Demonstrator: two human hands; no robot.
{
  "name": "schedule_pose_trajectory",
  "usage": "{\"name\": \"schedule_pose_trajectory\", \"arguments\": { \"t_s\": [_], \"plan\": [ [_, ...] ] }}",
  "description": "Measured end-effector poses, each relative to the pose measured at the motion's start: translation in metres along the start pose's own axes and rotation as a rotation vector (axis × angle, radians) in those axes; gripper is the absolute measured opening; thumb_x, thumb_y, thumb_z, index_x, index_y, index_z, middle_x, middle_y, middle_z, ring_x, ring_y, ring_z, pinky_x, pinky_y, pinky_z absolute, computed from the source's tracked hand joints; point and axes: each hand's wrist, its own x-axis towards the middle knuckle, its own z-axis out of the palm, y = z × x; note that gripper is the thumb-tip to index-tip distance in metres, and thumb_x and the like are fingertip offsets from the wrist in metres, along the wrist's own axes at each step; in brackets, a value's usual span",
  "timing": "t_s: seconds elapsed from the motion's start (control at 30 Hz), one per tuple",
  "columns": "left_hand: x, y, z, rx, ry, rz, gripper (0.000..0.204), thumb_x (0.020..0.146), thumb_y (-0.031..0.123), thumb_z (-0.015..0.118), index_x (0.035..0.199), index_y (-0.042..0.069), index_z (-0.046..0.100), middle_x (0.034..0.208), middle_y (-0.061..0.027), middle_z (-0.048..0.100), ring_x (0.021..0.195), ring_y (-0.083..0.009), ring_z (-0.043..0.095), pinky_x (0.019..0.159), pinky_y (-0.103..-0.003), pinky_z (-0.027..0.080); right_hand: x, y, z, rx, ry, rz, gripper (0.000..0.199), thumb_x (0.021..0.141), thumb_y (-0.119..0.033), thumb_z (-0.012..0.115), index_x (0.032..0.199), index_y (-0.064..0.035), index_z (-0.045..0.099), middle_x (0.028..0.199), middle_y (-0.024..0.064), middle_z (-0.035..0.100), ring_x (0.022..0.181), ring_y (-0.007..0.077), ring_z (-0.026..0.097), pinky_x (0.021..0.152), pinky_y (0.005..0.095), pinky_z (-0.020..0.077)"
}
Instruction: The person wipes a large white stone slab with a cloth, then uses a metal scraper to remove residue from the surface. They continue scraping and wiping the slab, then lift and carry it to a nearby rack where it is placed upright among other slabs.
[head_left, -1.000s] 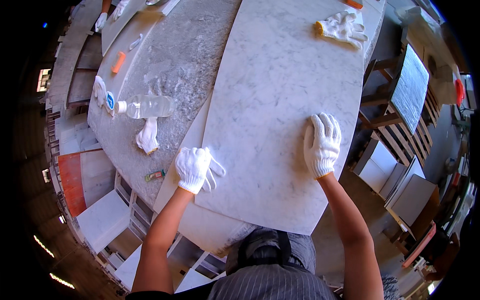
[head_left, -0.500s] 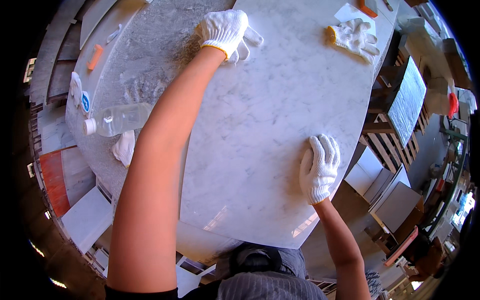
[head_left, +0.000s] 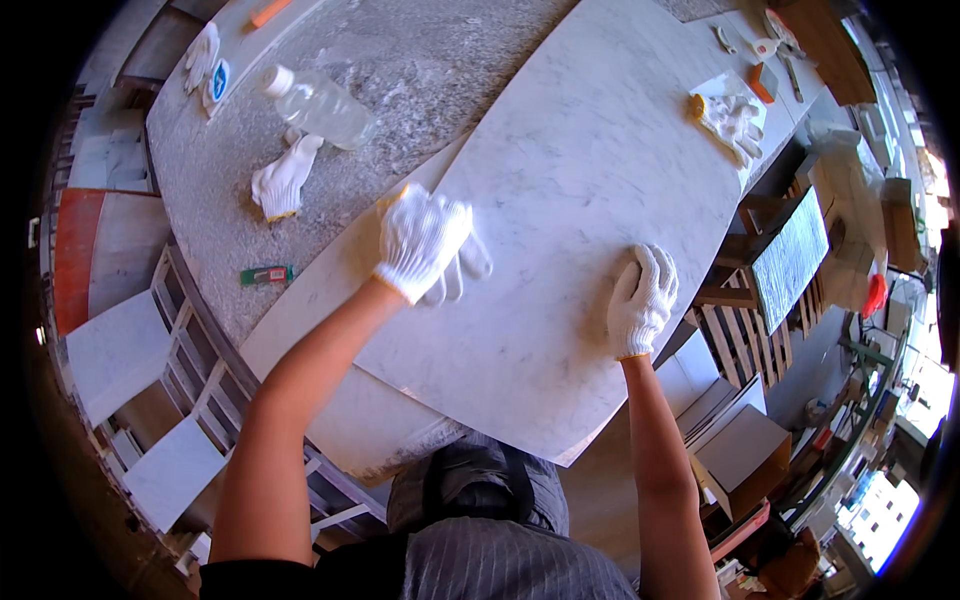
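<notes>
A pale grey-veined marble slab (head_left: 540,190) lies in front of me, its polished face up. My left hand (head_left: 422,238), in a white knit glove, presses down at the slab's left edge. Bunched under it is a loose white work glove (head_left: 451,284), whose limp fingers stick out on the right and whose yellow cuff shows at the upper left. My right hand (head_left: 643,300), gloved too, rests open on the slab near its right edge, fingers stretched forward and holding nothing. Both palms are hidden.
On the dusty grey worktop (head_left: 420,90) at left are a clear bottle (head_left: 325,108), a white glove (head_left: 286,178) and a small green packet (head_left: 266,275). Another glove (head_left: 733,125) and an orange block (head_left: 763,82) lie far right. Slabs and a wooden pallet (head_left: 740,340) stand beyond the right edge.
My left hand has come back toward me along the slab's left side, bringing the loose glove with it. The right hand stays near the right edge. The view has turned.
</notes>
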Motion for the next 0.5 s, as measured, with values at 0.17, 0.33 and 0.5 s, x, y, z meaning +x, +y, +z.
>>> {"name": "schedule_pose_trajectory", "arguments": {
  "t_s": [0.17, 0.33, 0.5],
  "plan": [
    [-0.147, 0.005, -0.031, -0.113, 0.185, -0.14, 0.021, 0.078, 0.024, 0.072, 0.064, 0.013, 0.06, 0.062, -0.006, 0.059, 0.067, -0.0269, 0.058, 0.059, -0.041, 0.045, -0.004, -0.003, 0.001, -0.052, 0.002, 0.01, 0.021, 0.092, -0.008, 0.059, 0.111, -0.0061, 0.067, 0.119, 0.0149, 0.064, 0.114, 0.0348, 0.058, 0.101, 0.0443, 0.0446],
    [-0.238, -0.003, -0.062, -0.134, 0.021, -0.465, 0.023, 0.081, 0.015, 0.072, 0.066, 0.011, 0.055, 0.063, -0.0075, 0.053, 0.061, -0.031, 0.056, 0.055, -0.045, 0.043, -0.007, 0.001, -0.001, -0.134, -0.084, 0.005, 0.024, 0.096, -0.012, 0.053, 0.116, -0.0051, 0.064, 0.123, 0.0158, 0.061, 0.117, 0.0345, 0.055, 0.102, 0.0436, 0.0419],
    [-0.295, -0.021, -0.074, -0.064, 0.169, -0.782, 0.028, 0.084, 0.008, 0.073, 0.068, 0.007, 0.05, 0.064, -0.0107, 0.049, 0.062, -0.0327, 0.053, 0.057, -0.047, 0.04, -0.011, 0.005, 0.001, -0.195, -0.132, 0.017, 0.027, 0.1, -0.015, 0.048, 0.121, -0.0044, 0.061, 0.125, 0.0149, 0.059, 0.118, 0.0328, 0.053, 0.103, 0.0426, 0.0406]
  ]
}}
